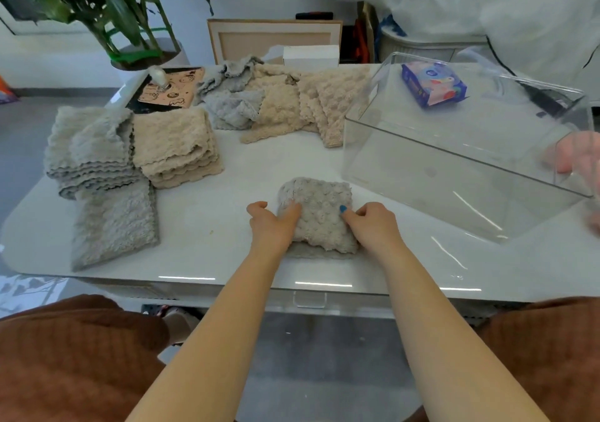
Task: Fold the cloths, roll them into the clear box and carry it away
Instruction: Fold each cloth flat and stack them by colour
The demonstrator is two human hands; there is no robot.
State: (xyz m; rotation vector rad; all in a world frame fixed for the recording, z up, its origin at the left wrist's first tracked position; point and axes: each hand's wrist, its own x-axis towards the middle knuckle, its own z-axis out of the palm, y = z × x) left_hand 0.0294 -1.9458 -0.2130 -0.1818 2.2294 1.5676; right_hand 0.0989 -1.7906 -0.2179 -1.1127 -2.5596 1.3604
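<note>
Near the front edge of the white table (pixel 227 194), a grey cloth (pixel 319 209) is kept folded into a small thick pad, its near end turned up, apparently so that a roll can be started toward the far side. It is gripped at both near corners: the left hand (pixel 276 225) is curled, fingers pressed into the pile, and the right hand (pixel 373 223) is likewise closed on the fabric, one blue-painted nail showing. The clear box (pixel 461 148) is held tipped just to the right, seemingly to present its opening; it looks empty of cloths. Folded stacks (pixel 136 148) are set to the left, and an unfolded heap (pixel 285 100) lies farther back, probably awaiting folding. The other person's hand (pixel 574 152) behind the box wall is blurred, so its grip cannot be judged. The tissue pack (pixel 433 83) is seen through the plastic; whether it lies inside the box or behind it cannot be told.
</note>
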